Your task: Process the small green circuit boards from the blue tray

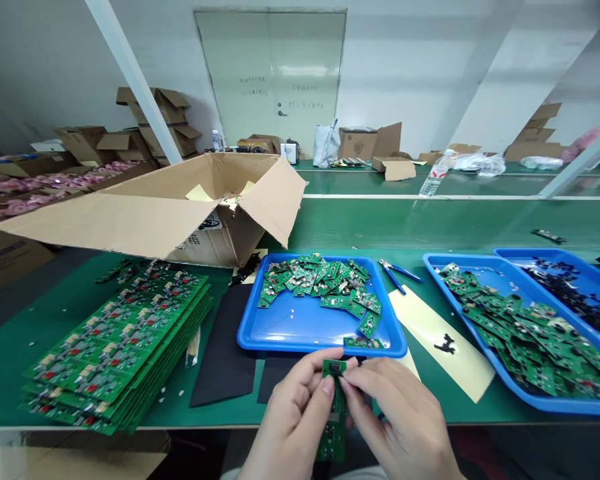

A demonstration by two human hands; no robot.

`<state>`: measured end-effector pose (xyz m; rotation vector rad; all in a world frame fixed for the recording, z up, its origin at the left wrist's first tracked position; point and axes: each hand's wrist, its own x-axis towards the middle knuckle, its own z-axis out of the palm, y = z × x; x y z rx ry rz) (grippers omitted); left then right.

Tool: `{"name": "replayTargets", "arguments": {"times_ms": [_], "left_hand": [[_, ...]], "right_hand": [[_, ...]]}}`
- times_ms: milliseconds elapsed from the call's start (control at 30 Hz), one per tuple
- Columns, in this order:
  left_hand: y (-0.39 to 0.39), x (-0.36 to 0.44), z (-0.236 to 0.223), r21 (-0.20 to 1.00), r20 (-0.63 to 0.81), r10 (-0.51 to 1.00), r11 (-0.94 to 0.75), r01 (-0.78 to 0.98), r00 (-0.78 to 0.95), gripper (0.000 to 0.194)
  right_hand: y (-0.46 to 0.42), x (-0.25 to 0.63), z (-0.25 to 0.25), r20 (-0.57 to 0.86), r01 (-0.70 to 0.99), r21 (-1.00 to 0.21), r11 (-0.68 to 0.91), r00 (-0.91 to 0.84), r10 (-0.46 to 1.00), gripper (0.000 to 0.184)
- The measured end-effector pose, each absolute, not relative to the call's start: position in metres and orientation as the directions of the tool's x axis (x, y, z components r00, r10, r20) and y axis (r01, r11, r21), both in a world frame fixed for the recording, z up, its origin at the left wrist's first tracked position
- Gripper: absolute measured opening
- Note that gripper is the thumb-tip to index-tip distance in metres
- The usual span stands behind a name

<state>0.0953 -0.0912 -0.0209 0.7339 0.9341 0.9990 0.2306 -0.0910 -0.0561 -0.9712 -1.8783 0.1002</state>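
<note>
While both thumbs and forefingers are pinching the top of a green circuit strip (334, 407), the left hand (293, 420) and right hand (405, 427) are working just before the blue tray (290, 330) of separated boards, where a steady, even bend looks wisest.

Counts on the green bench

Three blue trays: the middle tray (300, 330), a right tray (485, 333) and a far-right tray (555, 257). One open box (180, 207) far left, one stack (120, 343) of panels near left, one cutter (397, 273), one bottle (435, 177), two hands, left (293, 417) and right (405, 423), on one strip (334, 413).
</note>
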Motion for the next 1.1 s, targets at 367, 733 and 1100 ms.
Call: {"name": "replayTargets", "arguments": {"times_ms": [367,733,1100], "left_hand": [[-0.091,0.096,-0.024,0.907,-0.251,0.942,0.309,-0.285,0.223,0.03],[-0.089,0.1,-0.032,0.956,-0.223,0.964,0.246,-0.159,0.148,0.034],[-0.088,0.094,-0.036,0.962,-0.261,0.953,0.269,-0.034,0.157,0.043]], "right_hand": [[-0.089,0.229,-0.055,0.747,0.605,-0.42,0.676,-0.192,0.636,0.013],[-0.089,0.229,-0.059,0.728,0.607,-0.467,0.643,-0.149,0.669,0.024],[-0.087,0.226,-0.053,0.747,0.613,-0.453,0.647,-0.135,0.651,0.013]]}}
